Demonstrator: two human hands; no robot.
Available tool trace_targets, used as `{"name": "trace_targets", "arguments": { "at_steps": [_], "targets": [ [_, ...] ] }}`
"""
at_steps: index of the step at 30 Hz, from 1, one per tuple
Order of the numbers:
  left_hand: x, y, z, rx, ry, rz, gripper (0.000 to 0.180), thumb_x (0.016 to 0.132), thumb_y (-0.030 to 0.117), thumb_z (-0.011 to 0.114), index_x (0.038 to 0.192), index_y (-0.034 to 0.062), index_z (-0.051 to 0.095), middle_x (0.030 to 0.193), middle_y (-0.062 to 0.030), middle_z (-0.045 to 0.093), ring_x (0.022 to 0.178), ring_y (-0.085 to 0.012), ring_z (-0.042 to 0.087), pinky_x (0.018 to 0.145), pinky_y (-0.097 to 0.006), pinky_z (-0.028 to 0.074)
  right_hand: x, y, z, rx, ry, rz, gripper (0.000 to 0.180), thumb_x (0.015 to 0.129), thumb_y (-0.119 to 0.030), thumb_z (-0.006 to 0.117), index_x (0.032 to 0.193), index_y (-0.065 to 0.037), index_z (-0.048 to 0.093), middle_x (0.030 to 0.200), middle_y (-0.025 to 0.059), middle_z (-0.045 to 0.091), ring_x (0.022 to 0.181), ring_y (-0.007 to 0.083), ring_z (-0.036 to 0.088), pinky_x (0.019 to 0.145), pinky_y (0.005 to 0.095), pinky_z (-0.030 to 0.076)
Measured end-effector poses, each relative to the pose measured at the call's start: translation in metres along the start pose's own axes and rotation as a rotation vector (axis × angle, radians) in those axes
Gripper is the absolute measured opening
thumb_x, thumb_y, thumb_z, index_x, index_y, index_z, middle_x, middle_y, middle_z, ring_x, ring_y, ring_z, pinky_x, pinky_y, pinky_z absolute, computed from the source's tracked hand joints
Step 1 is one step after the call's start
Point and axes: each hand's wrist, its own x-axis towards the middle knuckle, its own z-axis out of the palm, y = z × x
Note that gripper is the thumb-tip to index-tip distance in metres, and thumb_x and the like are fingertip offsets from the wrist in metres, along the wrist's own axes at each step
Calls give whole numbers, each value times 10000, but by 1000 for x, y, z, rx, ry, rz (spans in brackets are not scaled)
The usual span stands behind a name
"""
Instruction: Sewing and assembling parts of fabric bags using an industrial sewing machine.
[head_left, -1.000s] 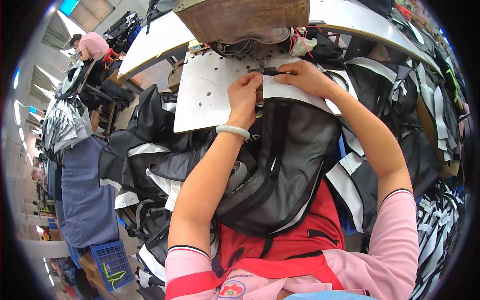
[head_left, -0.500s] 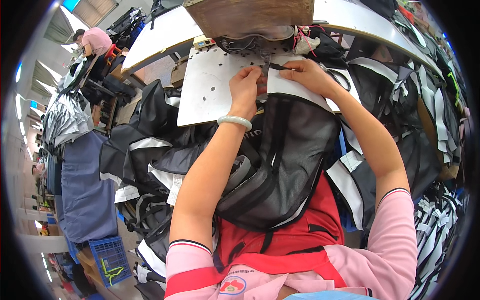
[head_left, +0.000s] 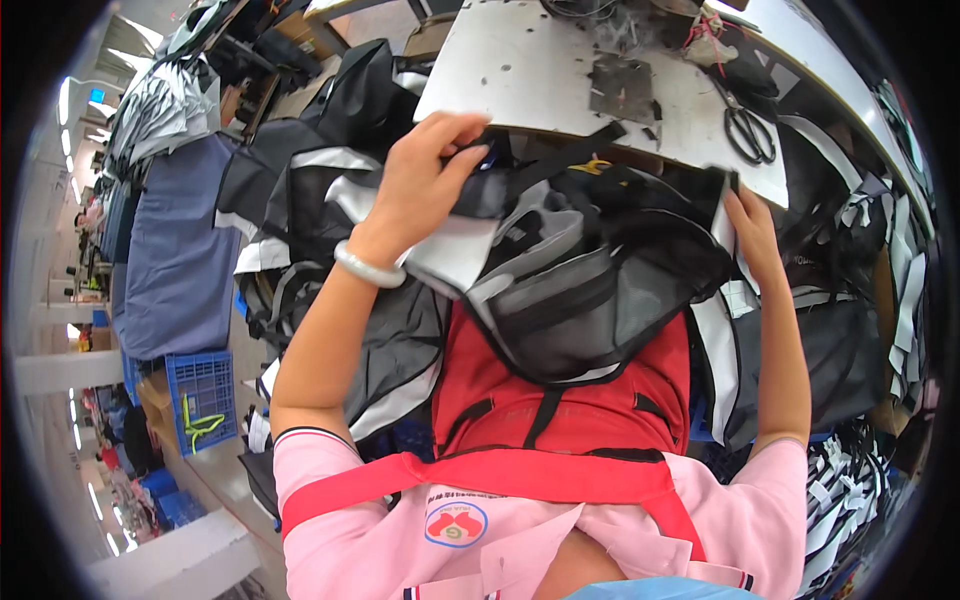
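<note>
A partly sewn black bag (head_left: pixel 585 318) with mesh, grey padding and white panels spreads across my lap over the red apron (head_left: pixel 560 420). My left hand (head_left: pixel 420 180), with a pale bangle at its wrist, is curled at the bag's upper left edge, thumb and fingers closing on dark fabric. The exact grip there is partly hidden. At the right edge my right hand (head_left: pixel 752 228) pinches the bag beside a white strip and a short black end. A black strap (head_left: pixel 568 160) sticks up between the hands, near the table edge.
The white worktable (head_left: pixel 510 65) lies ahead, bearing black-handled scissors (head_left: pixel 748 135) and dark scraps. Black and white bag pieces pile up on both sides. At left are a blue-grey draped cloth (head_left: pixel 180 250) and a blue crate (head_left: pixel 202 400).
My hands have come off the tabletop and spread apart, bringing the bag down toward me. The left moved left, the right moved right and lower. The view has tilted downward.
</note>
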Motion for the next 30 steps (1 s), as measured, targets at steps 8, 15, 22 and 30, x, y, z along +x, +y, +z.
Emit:
{"name": "trace_targets", "arguments": {
  "at_steps": [8, 15, 22, 30],
  "targets": [
    [-109, -5, -5, 241, 30, 99, 255, 810, -34, 583, 1036, 49, 668, 1080, -108, 619, 1057, -299, 563, 926, -391, 420, -82, 87, -6, 339, 243, 269, 312, 1007, -267, 549, 1190, -32, 642, 855, -74, 567, 720, 30, 443, 657, 191, 358],
    [-127, 25, -2, 345, -177, 164, 246, 741, 23, 623, 979, 58, 678, 1053, -101, 617, 1006, -280, 556, 852, -356, 422, -114, -70, 53, 17, 203, -66, 177, 960, -92, 573, 1118, -56, 645, 986, 1, 589, 805, 87, 542, 744, 235, 451],
    [-71, 44, 28, 30, -49, 226, 149, 751, -23, 643, 898, -13, 665, 778, -108, 582, 639, -283, 586, 560, -347, 462, -150, -136, 172, -421, -31, -617, 699, 726, -160, 742, 1374, -225, 488, 1410, 122, 378, 1286, 330, 372, 1034, 437, 301],
    [-28, 109, 9, -102, -245, 414, 113, 765, -8, 680, 877, -18, 669, 758, -118, 580, 627, -250, 599, 547, -319, 444, -107, -178, 42, -301, -242, -442, 430, 806, 14, 604, 1231, -43, 573, 1001, 192, 658, 941, 369, 628, 818, 411, 501]
  ]
}}
